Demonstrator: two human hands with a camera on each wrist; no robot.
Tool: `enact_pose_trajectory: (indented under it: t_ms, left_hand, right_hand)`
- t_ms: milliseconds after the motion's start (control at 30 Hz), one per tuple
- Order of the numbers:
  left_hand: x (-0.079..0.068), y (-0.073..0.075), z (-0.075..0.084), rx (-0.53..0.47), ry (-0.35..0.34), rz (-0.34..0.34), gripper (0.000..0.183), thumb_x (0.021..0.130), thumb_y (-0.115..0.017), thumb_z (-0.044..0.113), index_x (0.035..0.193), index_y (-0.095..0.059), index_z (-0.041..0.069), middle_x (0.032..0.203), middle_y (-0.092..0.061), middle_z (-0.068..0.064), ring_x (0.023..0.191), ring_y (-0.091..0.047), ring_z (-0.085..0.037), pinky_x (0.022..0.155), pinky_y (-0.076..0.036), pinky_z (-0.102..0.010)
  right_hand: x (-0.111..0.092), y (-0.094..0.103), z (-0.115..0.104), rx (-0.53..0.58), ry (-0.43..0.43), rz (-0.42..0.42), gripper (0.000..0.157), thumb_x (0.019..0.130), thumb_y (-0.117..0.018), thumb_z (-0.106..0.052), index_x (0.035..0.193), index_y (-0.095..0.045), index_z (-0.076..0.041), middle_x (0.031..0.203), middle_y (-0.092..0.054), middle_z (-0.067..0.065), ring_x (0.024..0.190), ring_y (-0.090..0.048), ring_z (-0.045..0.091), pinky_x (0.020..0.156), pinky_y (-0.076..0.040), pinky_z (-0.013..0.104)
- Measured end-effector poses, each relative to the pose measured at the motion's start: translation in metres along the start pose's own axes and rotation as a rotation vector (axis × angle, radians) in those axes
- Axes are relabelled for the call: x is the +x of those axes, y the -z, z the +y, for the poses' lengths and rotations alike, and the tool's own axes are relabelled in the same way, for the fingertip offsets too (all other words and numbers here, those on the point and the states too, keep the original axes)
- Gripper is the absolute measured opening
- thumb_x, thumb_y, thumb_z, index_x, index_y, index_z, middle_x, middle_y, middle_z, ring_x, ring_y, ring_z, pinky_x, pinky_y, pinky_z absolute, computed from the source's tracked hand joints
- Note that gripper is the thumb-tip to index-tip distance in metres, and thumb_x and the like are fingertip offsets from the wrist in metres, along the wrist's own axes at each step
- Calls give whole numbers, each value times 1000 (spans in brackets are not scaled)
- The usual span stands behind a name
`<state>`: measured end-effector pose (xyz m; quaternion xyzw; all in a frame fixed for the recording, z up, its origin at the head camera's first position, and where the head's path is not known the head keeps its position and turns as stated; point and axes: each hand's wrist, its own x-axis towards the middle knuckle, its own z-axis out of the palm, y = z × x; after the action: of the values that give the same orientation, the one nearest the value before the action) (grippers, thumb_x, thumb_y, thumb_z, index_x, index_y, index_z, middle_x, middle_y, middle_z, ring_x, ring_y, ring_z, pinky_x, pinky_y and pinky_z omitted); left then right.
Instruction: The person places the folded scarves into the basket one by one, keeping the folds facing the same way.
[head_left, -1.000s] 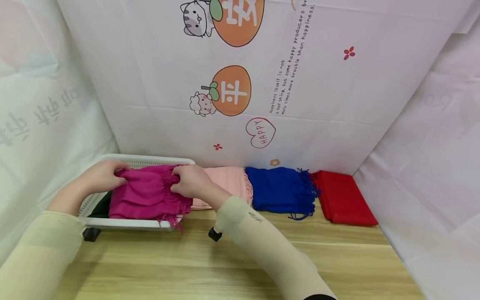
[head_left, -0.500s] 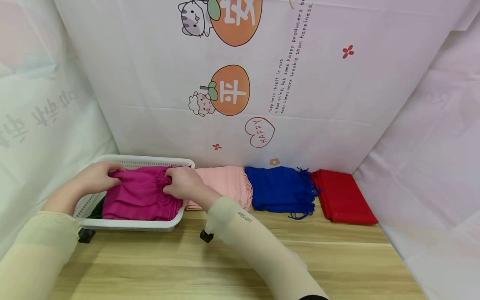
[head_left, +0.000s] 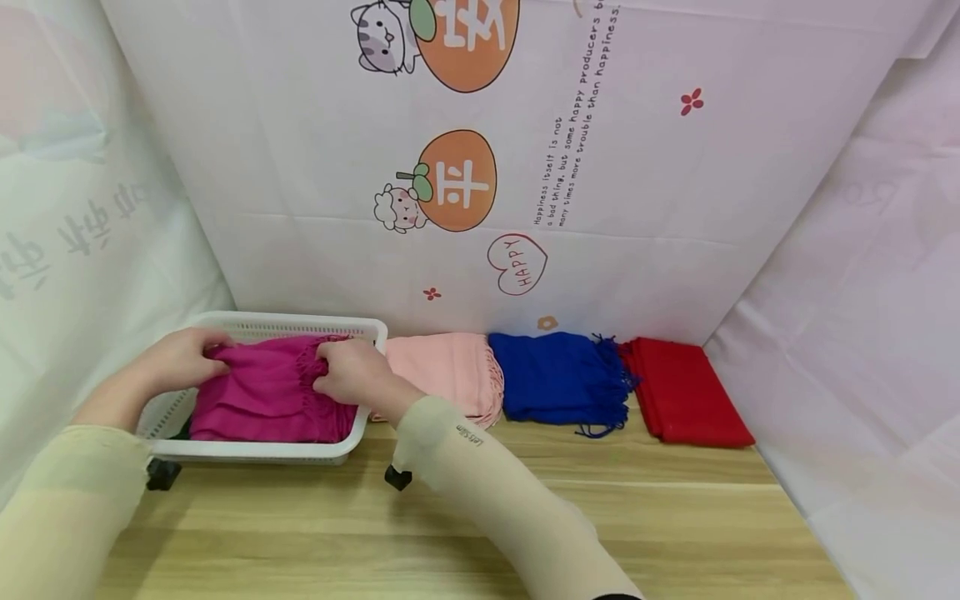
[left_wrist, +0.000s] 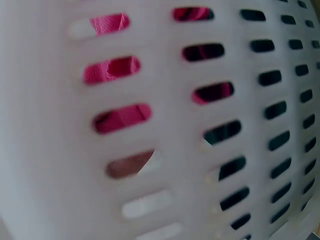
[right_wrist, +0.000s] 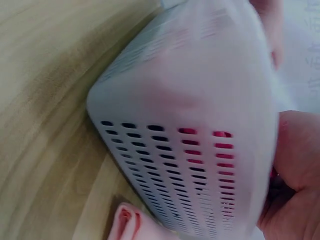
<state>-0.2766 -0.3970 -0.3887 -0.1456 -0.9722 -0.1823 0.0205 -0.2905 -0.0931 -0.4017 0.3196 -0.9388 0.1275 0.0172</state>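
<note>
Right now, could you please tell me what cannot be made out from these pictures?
Head view: much of the dark green fabric, covered by the folded magenta fringed cloth.
Head view: part of the folded pale pink fringed cloth, hidden by the right hand and wrist.
Left wrist view: how the left hand holds the cloth, blocked by the wall of the white perforated plastic basket.
Right wrist view: part of the right hand, cut off by the edge.

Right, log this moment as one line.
left hand: grips magenta cloth | right hand: grips its fringe | white basket: magenta over dark green cloth | table: pink cloth, blue cloth, red cloth
</note>
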Motion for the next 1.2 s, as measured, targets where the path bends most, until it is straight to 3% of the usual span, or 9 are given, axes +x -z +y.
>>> enact_pose_trajectory:
  t_ms: [500, 833, 1200]
  left_hand:
    - [0, -5, -11, -36, 19, -22, 29, 91, -74, 4, 118, -76, -5, 104, -75, -13, 93, -63, -28, 81, -53, -47]
    - [0, 7, -10, -19, 15, -20, 29, 93, -74, 5, 120, -76, -6, 106, -75, -16, 95, -65, -30, 83, -53, -50]
    - [-3, 16, -17, -20, 19, -23, 32, 92, -72, 1, 122, -74, -11, 107, -76, -20, 92, -63, -29, 78, -53, -45]
  right_hand:
    - [1, -7, -4, 30, -21, -11, 24, 104, -79, -33, 125, -77, -22, 101, -76, -14, 86, -62, 2, 74, -50, 18]
    - [8, -4, -4, 53, -29, -16, 34, 104, -78, -36, 136, -76, -23, 121, -77, -14, 103, -67, 1, 84, -50, 16]
    - [9, -2, -15, 21, -11, -2, 32, 103, -78, -38, 133, -76, -25, 111, -77, -16, 96, -65, 0, 84, -50, 17]
